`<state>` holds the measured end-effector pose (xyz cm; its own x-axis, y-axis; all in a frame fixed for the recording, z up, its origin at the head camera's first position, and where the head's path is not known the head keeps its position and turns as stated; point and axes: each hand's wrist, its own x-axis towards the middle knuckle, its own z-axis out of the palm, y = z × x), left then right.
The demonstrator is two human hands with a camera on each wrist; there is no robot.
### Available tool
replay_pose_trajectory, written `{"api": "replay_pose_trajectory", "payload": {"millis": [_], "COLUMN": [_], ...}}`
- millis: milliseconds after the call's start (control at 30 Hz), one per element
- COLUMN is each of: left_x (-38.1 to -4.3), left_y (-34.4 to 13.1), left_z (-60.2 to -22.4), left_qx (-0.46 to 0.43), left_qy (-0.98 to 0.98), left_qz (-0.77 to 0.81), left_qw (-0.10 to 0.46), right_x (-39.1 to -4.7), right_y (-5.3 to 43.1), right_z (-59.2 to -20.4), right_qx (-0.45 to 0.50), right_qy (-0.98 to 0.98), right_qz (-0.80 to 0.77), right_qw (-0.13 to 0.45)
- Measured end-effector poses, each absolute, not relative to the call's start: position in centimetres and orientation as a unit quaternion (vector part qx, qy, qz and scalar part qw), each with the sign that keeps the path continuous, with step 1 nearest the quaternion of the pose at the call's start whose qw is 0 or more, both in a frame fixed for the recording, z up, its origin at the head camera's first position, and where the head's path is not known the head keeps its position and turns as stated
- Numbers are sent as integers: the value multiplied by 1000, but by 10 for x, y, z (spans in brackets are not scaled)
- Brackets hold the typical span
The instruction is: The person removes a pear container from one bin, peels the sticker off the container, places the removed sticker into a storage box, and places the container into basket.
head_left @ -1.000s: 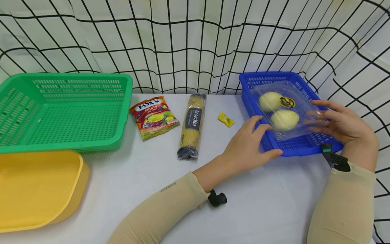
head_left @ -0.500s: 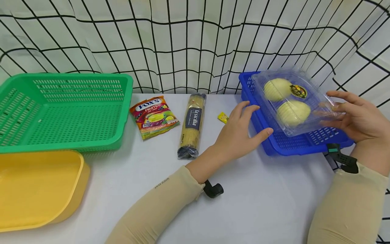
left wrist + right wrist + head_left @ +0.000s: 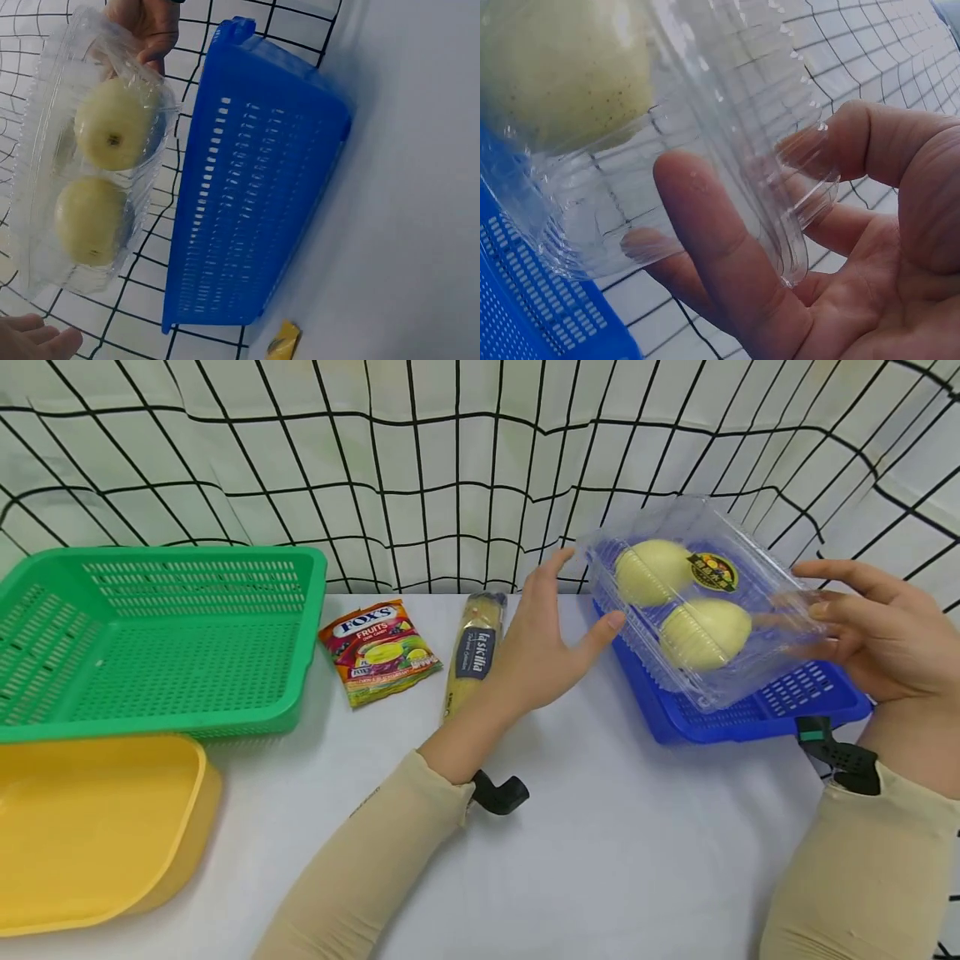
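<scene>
A clear plastic clamshell box (image 3: 686, 672) with two pale yellow, round fruits (image 3: 707, 633) inside is raised and tilted above the blue basket (image 3: 750, 725). My right hand (image 3: 892, 631) grips its right edge, the thumb over one face and fingers round the other, as the right wrist view shows. My left hand (image 3: 528, 647) is spread just off the box's left edge. In the left wrist view a gap parts its fingertips (image 3: 64, 343) from the box, and the fruits' stem ends show.
A red candy bag (image 3: 381, 652) and a spaghetti pack (image 3: 474, 652), partly behind my left hand, lie on the white table. A small yellow wrapped sweet (image 3: 283, 341) is near the basket. Green basket (image 3: 191, 722) and yellow tray (image 3: 90, 827) stand left. Black wire mesh (image 3: 420, 489) encloses the back.
My right hand has lifted the clamshell box up from inside the blue basket and tilted it, the basket shifting a little. My left hand has moved left and up, now covering the yellow sweet.
</scene>
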<state>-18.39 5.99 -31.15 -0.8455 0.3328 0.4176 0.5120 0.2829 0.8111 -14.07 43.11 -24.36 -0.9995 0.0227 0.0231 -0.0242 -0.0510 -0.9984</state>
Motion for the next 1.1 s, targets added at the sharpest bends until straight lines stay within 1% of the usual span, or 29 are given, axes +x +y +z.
{"api": "replay_pose_trajectory", "payload": {"millis": [233,467,533,667,900,1100], "left_x": [-188,-181,-179,-172,-154,-136], "left_y": [36,16,8,-14,-60,-94], "left_z": [-303,-294,-293,-295,-300,-305], "left_qx": [-293,-301,-298,-284,-265,-258], "left_qy": [-739,-728,-729,-741,-744,-704], "left_qz": [-602,-607,-607,-602,-610,-661], "left_qw": [74,105,105,82,64,35], "right_x": [-143,-147,-149,-150,-151,-150], "right_y": [412,395,389,372,332,302], "right_z": [-240,-241,-241,-242,-243,-250], "right_qx": [49,119,141,169,172,158], "right_qy": [-709,-700,-694,-691,-700,-733], "right_qz": [703,702,702,695,677,640], "right_qw": [-23,-57,-74,-107,-150,-165]}}
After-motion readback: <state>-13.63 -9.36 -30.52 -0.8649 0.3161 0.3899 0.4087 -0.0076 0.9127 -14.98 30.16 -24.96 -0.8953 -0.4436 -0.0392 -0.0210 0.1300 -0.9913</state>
